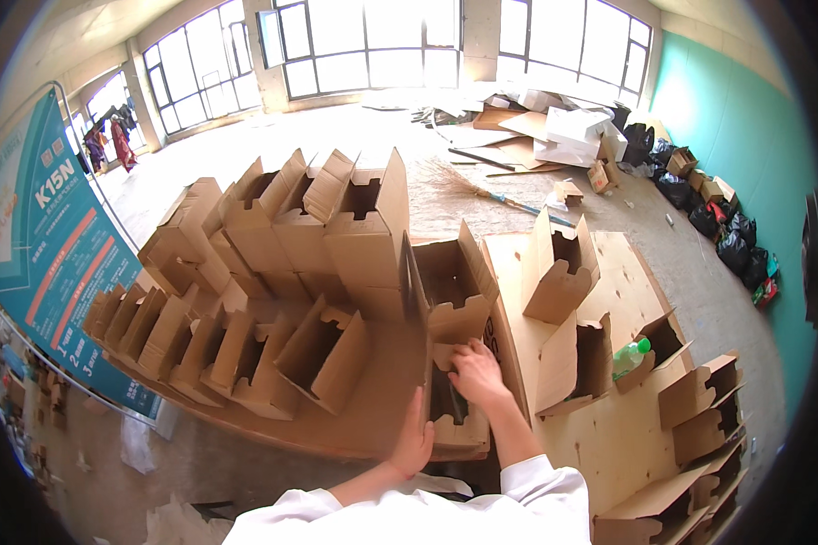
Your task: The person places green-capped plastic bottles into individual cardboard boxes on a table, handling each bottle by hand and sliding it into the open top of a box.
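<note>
An upright cardboard box with its top flaps raised stands before me at the right end of a brown cardboard-covered surface. My left hand lies flat against the box's left side, fingers stretched out together. My right hand reaches over the box opening, its fingers bent onto a flap on the far side; the fingertips are partly hidden. Just beyond stands another open box. Rows of similar open boxes fill the surface to my left, with taller ones behind them.
On my right, a plywood board carries several open boxes, beside a green-capped bottle. A broom lies on the floor beyond. Cardboard scraps and black bags line the far right; a teal banner stands left.
</note>
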Demonstrator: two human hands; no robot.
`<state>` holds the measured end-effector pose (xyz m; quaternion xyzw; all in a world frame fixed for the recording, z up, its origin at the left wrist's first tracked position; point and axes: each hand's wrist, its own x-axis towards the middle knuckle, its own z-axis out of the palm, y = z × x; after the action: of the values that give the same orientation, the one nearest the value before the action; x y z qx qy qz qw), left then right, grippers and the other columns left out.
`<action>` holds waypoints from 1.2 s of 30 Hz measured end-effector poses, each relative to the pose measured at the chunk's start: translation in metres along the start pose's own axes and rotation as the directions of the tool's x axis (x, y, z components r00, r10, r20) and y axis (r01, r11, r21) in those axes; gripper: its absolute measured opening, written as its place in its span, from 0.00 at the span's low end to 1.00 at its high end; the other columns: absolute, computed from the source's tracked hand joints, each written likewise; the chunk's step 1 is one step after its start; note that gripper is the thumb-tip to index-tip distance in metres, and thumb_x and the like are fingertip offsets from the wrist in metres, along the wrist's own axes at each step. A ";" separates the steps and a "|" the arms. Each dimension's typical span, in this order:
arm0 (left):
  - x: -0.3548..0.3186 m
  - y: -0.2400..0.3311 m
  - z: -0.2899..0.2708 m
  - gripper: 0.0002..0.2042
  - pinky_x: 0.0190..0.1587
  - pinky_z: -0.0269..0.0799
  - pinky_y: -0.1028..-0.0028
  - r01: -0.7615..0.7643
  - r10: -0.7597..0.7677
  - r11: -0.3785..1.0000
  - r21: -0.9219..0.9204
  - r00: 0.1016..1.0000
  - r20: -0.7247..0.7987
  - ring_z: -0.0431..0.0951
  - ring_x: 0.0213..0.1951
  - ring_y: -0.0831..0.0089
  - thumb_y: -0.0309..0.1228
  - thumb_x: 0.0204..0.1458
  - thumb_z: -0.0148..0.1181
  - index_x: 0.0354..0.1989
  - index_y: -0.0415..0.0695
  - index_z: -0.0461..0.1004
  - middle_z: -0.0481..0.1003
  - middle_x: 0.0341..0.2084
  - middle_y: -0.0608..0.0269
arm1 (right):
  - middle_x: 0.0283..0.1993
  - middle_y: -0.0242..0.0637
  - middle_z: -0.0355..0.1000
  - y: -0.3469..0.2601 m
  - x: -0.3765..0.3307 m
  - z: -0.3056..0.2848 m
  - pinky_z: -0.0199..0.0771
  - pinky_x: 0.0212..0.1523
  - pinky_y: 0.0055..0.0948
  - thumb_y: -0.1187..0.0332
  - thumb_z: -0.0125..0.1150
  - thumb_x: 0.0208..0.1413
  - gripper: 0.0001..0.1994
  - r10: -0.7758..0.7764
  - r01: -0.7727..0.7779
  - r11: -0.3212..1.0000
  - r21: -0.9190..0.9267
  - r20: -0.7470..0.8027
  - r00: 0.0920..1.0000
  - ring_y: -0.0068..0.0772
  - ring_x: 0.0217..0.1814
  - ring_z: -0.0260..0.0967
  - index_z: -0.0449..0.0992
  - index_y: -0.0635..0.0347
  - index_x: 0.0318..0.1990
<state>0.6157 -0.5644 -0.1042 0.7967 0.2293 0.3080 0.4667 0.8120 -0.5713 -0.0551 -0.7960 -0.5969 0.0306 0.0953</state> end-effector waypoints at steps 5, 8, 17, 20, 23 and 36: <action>0.011 0.004 0.000 0.36 0.69 0.44 0.53 -0.162 0.088 0.952 0.260 0.958 0.274 0.43 0.69 0.40 0.37 0.54 0.58 0.70 0.44 0.49 0.42 0.69 0.40 | 0.64 0.50 0.60 0.011 -0.011 0.023 0.48 0.70 0.49 0.67 0.56 0.55 0.22 0.145 0.027 0.810 0.585 -0.245 0.959 0.57 0.71 0.48 0.68 0.68 0.57; 0.004 -0.008 0.003 0.37 0.68 0.46 0.49 -0.193 0.094 0.935 0.297 0.944 0.317 0.42 0.68 0.35 0.45 0.53 0.60 0.70 0.48 0.52 0.40 0.70 0.42 | 0.69 0.51 0.53 -0.007 -0.054 0.011 0.48 0.70 0.50 0.68 0.54 0.58 0.25 0.225 0.012 0.751 0.660 -0.272 0.936 0.60 0.72 0.45 0.63 0.68 0.62; 0.010 -0.017 0.001 0.44 0.69 0.43 0.50 -0.135 0.064 0.973 0.186 0.938 0.341 0.38 0.70 0.38 0.48 0.49 0.65 0.69 0.40 0.50 0.37 0.69 0.35 | 0.72 0.53 0.47 -0.018 -0.077 0.031 0.52 0.69 0.44 0.73 0.57 0.56 0.25 0.251 -0.114 0.834 0.540 -0.188 0.950 0.59 0.72 0.47 0.66 0.61 0.62; 0.015 -0.007 -0.003 0.47 0.69 0.44 0.51 -0.111 0.012 0.967 0.230 0.919 0.393 0.39 0.70 0.39 0.47 0.45 0.68 0.69 0.41 0.49 0.36 0.69 0.34 | 0.72 0.58 0.44 -0.031 -0.095 0.012 0.51 0.69 0.42 0.73 0.58 0.55 0.26 0.405 -0.253 0.630 0.734 -0.032 0.914 0.59 0.73 0.46 0.65 0.63 0.63; 0.026 -0.007 0.005 0.47 0.68 0.45 0.52 -0.172 0.039 0.939 0.298 0.915 0.402 0.39 0.70 0.39 0.45 0.44 0.70 0.69 0.40 0.49 0.35 0.69 0.37 | 0.72 0.63 0.42 -0.029 -0.102 0.018 0.54 0.68 0.44 0.71 0.60 0.54 0.28 0.377 -0.210 0.730 0.651 -0.127 0.917 0.64 0.71 0.48 0.64 0.63 0.63; 0.034 0.014 -0.142 0.32 0.63 0.58 0.57 0.061 0.189 0.784 0.618 0.925 -0.331 0.64 0.60 0.52 0.34 0.46 0.66 0.61 0.39 0.62 0.65 0.59 0.50 | 0.66 0.45 0.60 -0.012 -0.090 0.031 0.61 0.64 0.46 0.69 0.59 0.56 0.18 0.357 -0.250 0.925 0.285 -0.435 0.827 0.51 0.65 0.59 0.73 0.62 0.55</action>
<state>0.5407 -0.4634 -0.0293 0.8386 0.3746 0.3781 0.1166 0.7699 -0.6510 -0.0896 -0.8484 -0.4128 -0.0877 0.3197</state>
